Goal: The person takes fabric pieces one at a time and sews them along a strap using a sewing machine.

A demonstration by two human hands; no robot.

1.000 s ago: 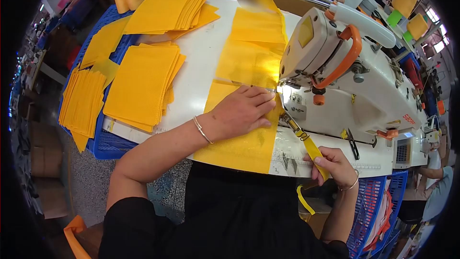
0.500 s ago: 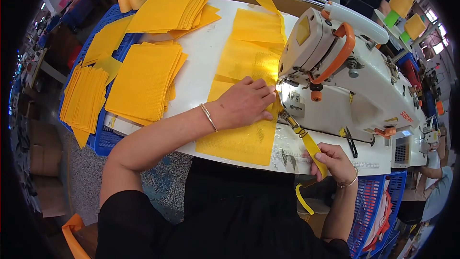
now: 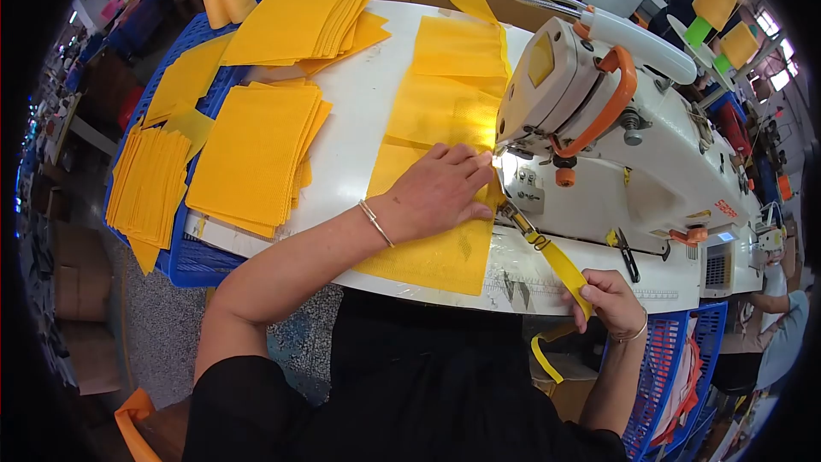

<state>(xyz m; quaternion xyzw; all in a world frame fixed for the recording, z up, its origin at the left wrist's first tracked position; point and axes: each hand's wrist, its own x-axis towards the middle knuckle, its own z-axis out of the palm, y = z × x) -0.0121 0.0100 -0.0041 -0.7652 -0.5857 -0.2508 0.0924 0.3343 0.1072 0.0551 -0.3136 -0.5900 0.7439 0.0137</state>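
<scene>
My left hand [image 3: 438,191] lies on a yellow mesh fabric sheet [image 3: 436,261] with its thumb apart. Its fingertips are at the sheet's right edge, close to the needle area of a white sewing machine [image 3: 556,94]. A yellow binding strip [image 3: 564,265] runs from a metal guide [image 3: 517,216] beside the needle to my right hand [image 3: 605,299]. The thumb and fingers of that hand are closed on the strip, and its loose end hangs below the table edge. More yellow fabric reaches back past the machine head.
Stacks of yellow mesh pieces [image 3: 252,154] lie at left, partly over a blue basket [image 3: 205,265]. Thread snips [image 3: 629,255] rest on the machine bed. Thread cones [image 3: 717,0] stand behind the machine. Another blue basket [image 3: 658,368] is below right. Other people are at upper right and far right.
My right hand has moved slightly right and down along with the strip, which looks straighter. My left forearm has shifted a little to the right. A person at upper right has moved back.
</scene>
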